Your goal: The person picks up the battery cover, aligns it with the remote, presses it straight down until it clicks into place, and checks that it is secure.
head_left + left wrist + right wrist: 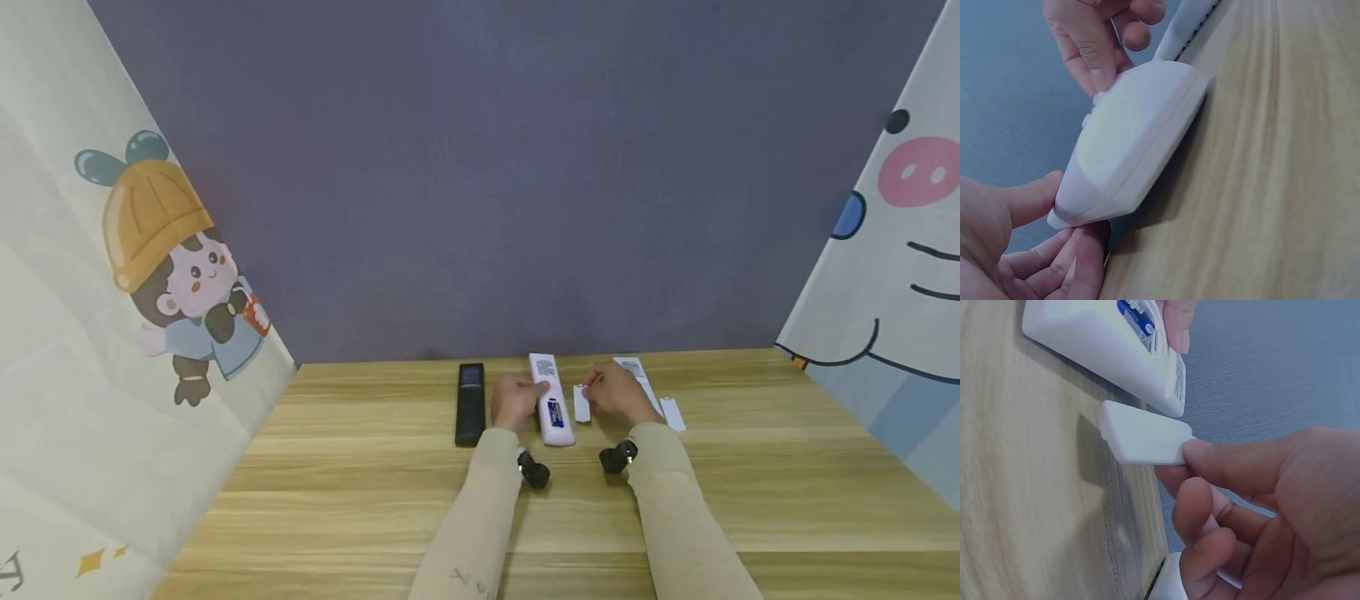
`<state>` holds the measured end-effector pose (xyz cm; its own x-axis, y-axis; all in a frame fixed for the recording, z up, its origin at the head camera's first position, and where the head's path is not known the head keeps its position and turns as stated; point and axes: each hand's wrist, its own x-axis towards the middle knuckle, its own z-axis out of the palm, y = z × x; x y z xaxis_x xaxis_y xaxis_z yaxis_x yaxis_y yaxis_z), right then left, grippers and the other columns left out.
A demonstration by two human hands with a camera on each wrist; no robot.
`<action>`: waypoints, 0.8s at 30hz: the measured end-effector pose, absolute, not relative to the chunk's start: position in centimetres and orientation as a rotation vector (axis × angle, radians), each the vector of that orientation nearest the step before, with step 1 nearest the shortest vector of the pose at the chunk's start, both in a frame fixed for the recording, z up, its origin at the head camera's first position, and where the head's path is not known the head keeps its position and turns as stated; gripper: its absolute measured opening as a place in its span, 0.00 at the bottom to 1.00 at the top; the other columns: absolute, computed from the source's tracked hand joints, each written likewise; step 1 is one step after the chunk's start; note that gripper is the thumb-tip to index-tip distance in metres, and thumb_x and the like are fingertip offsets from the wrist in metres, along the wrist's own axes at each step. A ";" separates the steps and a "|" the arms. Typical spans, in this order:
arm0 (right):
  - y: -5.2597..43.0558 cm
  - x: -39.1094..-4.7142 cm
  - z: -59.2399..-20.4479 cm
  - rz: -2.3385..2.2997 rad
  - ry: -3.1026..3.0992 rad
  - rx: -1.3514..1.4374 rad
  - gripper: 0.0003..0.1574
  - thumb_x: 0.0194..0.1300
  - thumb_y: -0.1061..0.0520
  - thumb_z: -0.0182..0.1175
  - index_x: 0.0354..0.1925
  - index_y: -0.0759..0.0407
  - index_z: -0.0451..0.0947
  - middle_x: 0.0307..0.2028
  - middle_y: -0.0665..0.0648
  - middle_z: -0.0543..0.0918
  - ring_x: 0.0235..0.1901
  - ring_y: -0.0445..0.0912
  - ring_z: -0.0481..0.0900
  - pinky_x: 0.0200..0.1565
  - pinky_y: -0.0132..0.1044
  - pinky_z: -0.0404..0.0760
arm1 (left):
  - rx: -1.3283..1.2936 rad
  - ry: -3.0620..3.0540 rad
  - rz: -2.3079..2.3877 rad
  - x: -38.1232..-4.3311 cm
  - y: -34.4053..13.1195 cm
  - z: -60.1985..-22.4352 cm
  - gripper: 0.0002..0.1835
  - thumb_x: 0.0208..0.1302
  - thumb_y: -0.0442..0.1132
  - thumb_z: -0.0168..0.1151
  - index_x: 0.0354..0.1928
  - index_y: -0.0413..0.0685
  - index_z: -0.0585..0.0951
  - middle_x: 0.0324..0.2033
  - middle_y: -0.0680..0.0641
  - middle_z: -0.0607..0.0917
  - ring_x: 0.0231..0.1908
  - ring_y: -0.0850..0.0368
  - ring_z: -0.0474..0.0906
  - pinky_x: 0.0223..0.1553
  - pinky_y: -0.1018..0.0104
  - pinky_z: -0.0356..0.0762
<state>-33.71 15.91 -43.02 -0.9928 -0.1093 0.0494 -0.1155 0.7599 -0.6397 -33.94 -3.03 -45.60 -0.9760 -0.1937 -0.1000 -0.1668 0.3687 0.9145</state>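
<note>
A white remote control [557, 434] lies back up on the wooden table, its battery compartment uncovered and blue batteries [1138, 317] showing inside. My left hand [514, 402] grips this remote from its left side, thumb on the back. In the left wrist view the remote [1124, 134] is tilted, one long edge raised from the wood. Just right of it, my right hand [617, 392] pinches a small white battery cover [1144, 434] by one end, between thumb and finger. That cover is held close above the table, apart from the remote.
Left of my left hand lies a black remote [470, 407]. A second white remote [637, 372] lies partly hidden behind my right hand, with another white cover [672, 414] beside it. A dark grey panel [480, 183] stands along the table's far edge.
</note>
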 end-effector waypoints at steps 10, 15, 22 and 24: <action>15.7 -33.9 -43.0 1.211 -2.854 0.245 0.09 0.69 0.62 0.61 0.44 0.66 0.80 0.23 0.56 0.83 0.20 0.42 0.78 0.27 0.35 0.75 | 0.292 -2.508 -1.783 -33.8 -3.4 -45.9 0.15 0.60 0.44 0.75 0.42 0.39 0.88 0.35 0.44 0.90 0.33 0.55 0.83 0.34 0.68 0.77; 15.4 -33.7 -42.4 1.329 -2.782 0.295 0.08 0.71 0.62 0.61 0.46 0.66 0.79 0.29 0.58 0.85 0.23 0.47 0.81 0.27 0.36 0.77 | 0.256 -2.450 -1.876 -33.7 -3.5 -45.7 0.14 0.61 0.39 0.73 0.42 0.35 0.88 0.36 0.41 0.90 0.34 0.55 0.83 0.34 0.68 0.78; 14.9 -33.5 -42.1 1.424 -2.721 0.338 0.07 0.71 0.63 0.61 0.46 0.65 0.79 0.28 0.58 0.85 0.24 0.49 0.81 0.25 0.34 0.77 | 0.225 -2.367 -2.024 -33.8 -3.3 -45.6 0.13 0.62 0.35 0.72 0.45 0.32 0.87 0.37 0.39 0.90 0.29 0.59 0.80 0.32 0.69 0.80; 14.9 -33.6 -42.1 1.437 -2.709 0.346 0.07 0.72 0.63 0.61 0.47 0.65 0.80 0.29 0.58 0.85 0.24 0.49 0.82 0.24 0.35 0.77 | 0.225 -2.354 -2.054 -34.0 -3.2 -45.5 0.13 0.63 0.34 0.71 0.46 0.32 0.87 0.37 0.40 0.90 0.28 0.60 0.79 0.32 0.68 0.81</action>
<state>-33.61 14.90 -42.11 -0.9733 -0.1707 0.1534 -0.2228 0.5413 -0.8108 -33.97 -3.24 -45.53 -0.9896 -0.1142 -0.0873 -0.1019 0.1298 0.9863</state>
